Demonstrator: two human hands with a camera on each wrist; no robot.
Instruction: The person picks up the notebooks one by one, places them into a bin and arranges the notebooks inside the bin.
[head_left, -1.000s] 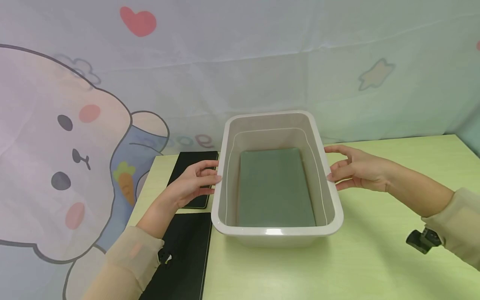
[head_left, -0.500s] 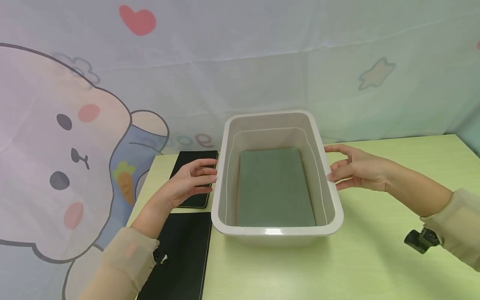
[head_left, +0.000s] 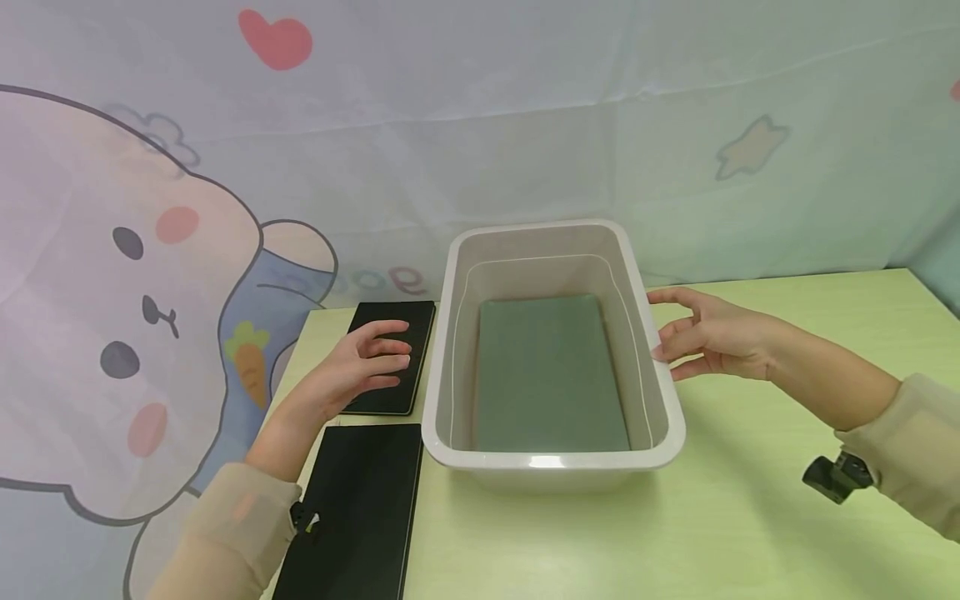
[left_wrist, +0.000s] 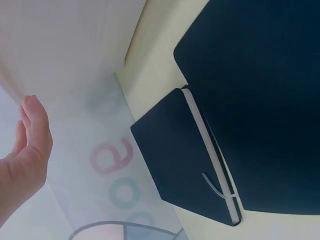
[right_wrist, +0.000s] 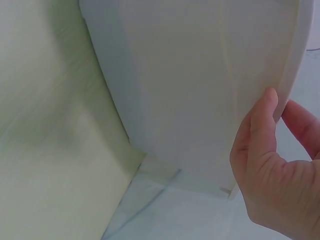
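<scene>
Tub (head_left: 553,467), pale plastic and rectangular, stands on my green table (head_left: 750,500) with a grey-green slab (head_left: 551,375) lying flat on its floor. My right hand (head_left: 712,337) meets the tub's right rim, thumb tip against the wall just under the lip and fingers spread and relaxed, not clamped around it. My left hand (head_left: 360,367) is apart from the tub, fingers loosely extended above the smaller black notebook (head_left: 390,354), which lies just left of the tub; I cannot tell whether the fingertips touch its cover. A larger black notebook (head_left: 360,508) lies nearer to me, beside the tub's left front corner. A cartoon rabbit backdrop (head_left: 135,317) hangs behind the table.

Risk, as I judge it: with contact on one side only, a push from my right hand could slide the tub left into the notebooks or skew it, since nothing steadies the opposite rim.
</scene>
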